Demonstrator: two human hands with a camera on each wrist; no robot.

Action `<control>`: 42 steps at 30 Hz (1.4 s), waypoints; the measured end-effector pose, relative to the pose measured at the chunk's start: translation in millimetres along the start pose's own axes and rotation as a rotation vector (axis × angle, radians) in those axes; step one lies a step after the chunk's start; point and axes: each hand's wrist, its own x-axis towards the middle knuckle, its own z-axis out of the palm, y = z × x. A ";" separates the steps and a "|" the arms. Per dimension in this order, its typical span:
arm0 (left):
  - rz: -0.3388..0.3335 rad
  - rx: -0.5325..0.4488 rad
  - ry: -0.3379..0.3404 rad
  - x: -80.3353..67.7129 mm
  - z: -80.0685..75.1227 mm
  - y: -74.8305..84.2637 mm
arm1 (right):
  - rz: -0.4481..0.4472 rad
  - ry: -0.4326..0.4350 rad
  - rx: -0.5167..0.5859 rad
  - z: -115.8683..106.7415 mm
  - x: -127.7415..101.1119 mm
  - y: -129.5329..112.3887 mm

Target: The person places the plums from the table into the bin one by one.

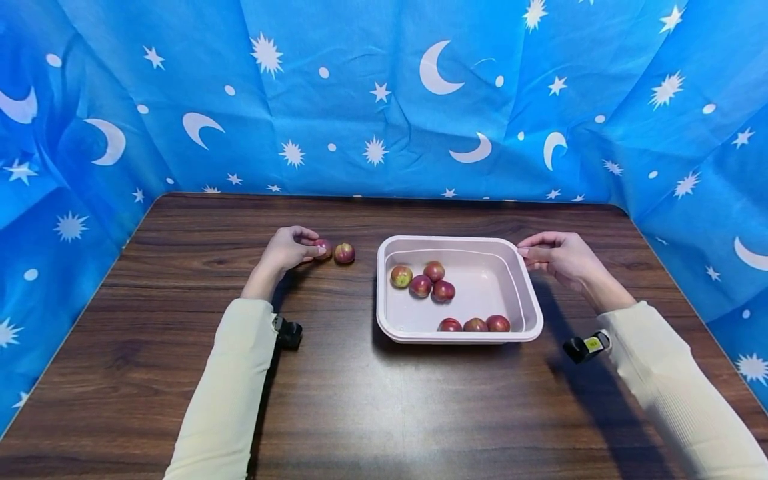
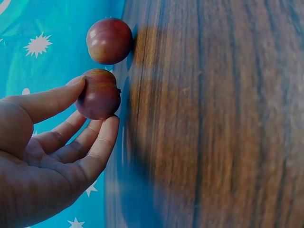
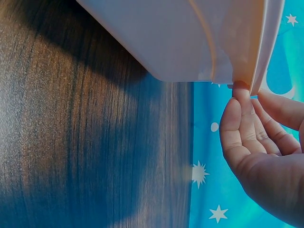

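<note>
My left hand (image 1: 287, 250) pinches a reddish plum (image 2: 98, 97) between thumb and fingertips, at the left of the table. Right beside it lies a second plum (image 1: 345, 253), red with a yellowish patch; in the left wrist view this other plum (image 2: 109, 41) shows just above the held one. To the right stands a white plastic tub (image 1: 384, 300) with several plums inside, some grouped at the left and some along the near wall. At the tub's far right corner, my right hand (image 1: 561, 257) grips the rim between thumb and fingers, as the right wrist view also shows.
The dark wood-grain table (image 1: 336, 400) reaches back to a blue curtain (image 1: 360, 100) with white moons and stars, which also runs along both sides. Each wrist carries a small black camera, such as the left camera (image 1: 289, 333).
</note>
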 end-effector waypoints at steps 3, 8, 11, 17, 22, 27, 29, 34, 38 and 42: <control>-0.002 -0.005 0.004 -1.9 -1.1 0.9 | -0.008 0.004 -0.016 0.1 0.1 0.5; 0.000 -0.019 0.003 -4.6 -5.0 2.3 | -0.008 0.012 -0.054 -0.2 0.6 1.6; 0.003 -0.028 0.000 -6.0 -7.4 3.9 | -0.009 0.011 -0.062 -0.6 1.0 2.0; 0.002 -0.047 -0.005 -10.3 -9.5 9.1 | -0.014 0.007 -0.050 -0.6 1.0 2.0; 0.023 -0.050 -0.008 -13.5 -9.8 12.5 | -0.013 0.007 -0.041 -0.4 0.8 1.9; 0.049 -0.042 -0.005 -16.9 -10.0 16.1 | -0.014 0.007 -0.031 0.0 1.0 1.8; 0.054 -0.042 -0.006 -18.8 -9.9 17.9 | -0.015 0.007 -0.021 0.0 1.1 2.0; 0.061 -0.034 0.000 -22.7 -9.4 23.4 | -0.017 -0.002 0.002 -0.6 1.2 2.2; 0.066 -0.021 0.006 -25.8 -8.3 27.8 | -0.008 -0.005 0.020 -0.6 0.6 1.1; 0.075 -0.009 0.011 -29.0 -7.2 32.1 | -0.007 -0.003 0.022 -0.2 -0.4 -0.3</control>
